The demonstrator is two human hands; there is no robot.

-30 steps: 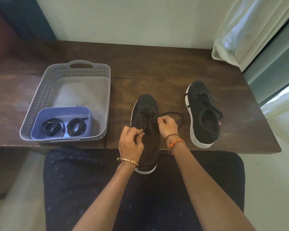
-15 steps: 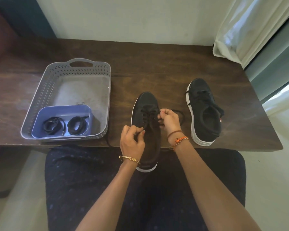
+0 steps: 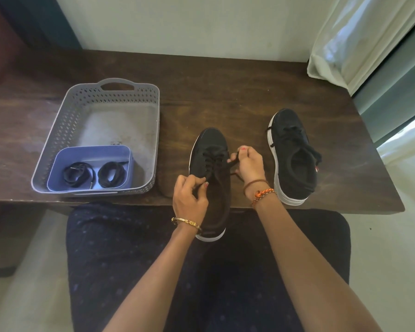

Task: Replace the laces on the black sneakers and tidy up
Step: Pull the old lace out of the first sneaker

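Both hands pinch lace ends on the near sneaker (image 3: 211, 178): left hand (image 3: 189, 200), right hand (image 3: 249, 164). Far sneaker (image 3: 294, 156) still laced; coiled laces (image 3: 95, 174) wait untouched.

— What sort of place is this?
— A room in a home, by the look of it: a dark wooden table (image 3: 225, 92) stands against a plain pale wall (image 3: 189, 22).
— Anything else?
— A light curtain (image 3: 359, 37) hangs at a window just right of the table.
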